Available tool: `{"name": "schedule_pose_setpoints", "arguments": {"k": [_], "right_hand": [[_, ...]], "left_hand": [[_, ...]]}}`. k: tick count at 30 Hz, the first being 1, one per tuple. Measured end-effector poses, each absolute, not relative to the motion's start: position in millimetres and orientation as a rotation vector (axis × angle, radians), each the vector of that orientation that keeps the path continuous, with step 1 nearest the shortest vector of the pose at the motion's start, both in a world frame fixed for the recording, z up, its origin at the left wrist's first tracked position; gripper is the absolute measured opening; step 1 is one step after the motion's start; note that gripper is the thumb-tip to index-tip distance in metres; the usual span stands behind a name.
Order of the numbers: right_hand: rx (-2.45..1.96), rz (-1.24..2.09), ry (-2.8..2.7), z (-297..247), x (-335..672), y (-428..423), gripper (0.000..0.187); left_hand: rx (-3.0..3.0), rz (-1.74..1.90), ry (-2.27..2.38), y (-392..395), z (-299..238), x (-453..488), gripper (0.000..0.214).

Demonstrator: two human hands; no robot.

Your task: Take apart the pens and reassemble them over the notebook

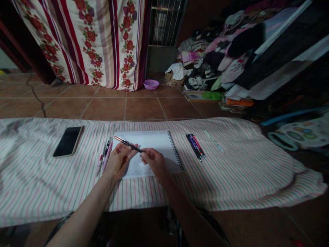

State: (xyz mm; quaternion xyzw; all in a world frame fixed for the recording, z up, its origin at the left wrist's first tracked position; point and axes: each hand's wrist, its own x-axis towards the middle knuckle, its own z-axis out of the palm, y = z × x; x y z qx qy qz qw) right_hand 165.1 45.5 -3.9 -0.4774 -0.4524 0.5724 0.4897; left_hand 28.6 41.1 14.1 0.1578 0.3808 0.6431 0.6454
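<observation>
Above an open spiral notebook (pixel 154 164) I hold a slim black pen (pixel 133 146) with a coppery end pointing up and to the left. My right hand (pixel 153 160) pinches the pen's black end between thumb and fingers. Nearer the coppery end, my left hand (pixel 119 159) has its thumb and fingers around the barrel, with some fingertips stretched out beyond it. Just left of the notebook lie several pens (pixel 104 154), one of them pink, partly behind my left hand. On the right side, a group of dark, purple and red pens (pixel 195 146) lies side by side.
A pale green pen (pixel 214 140) lies farther right on the striped cloth (pixel 246 164). A dark-screened phone (pixel 68 141) rests at the left. Beyond the cloth are a tiled floor (pixel 108 104), a purple basin (pixel 151 84), a floral curtain (pixel 102 41) and piled clothes (pixel 218 58).
</observation>
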Motion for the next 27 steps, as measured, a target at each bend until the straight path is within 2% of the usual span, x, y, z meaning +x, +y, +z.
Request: {"name": "schedule_pose_setpoints", "arguments": {"k": [11,18,27], "right_hand": [[-1.187,1.376,-0.904,-1.4,176.2,48.0,0.025],[-1.231,1.360,-0.761,-6.6,182.4,53.9,0.030],[-1.137,1.469,-0.517,-3.5,179.4,56.6,0.024]], "left_hand": [[0.358,1.418,0.943,35.5,19.6,26.5,0.010],[0.377,1.314,0.768,32.2,22.5,20.9,0.036],[0.144,1.349,0.590,28.0,24.2,27.4,0.031]]}}
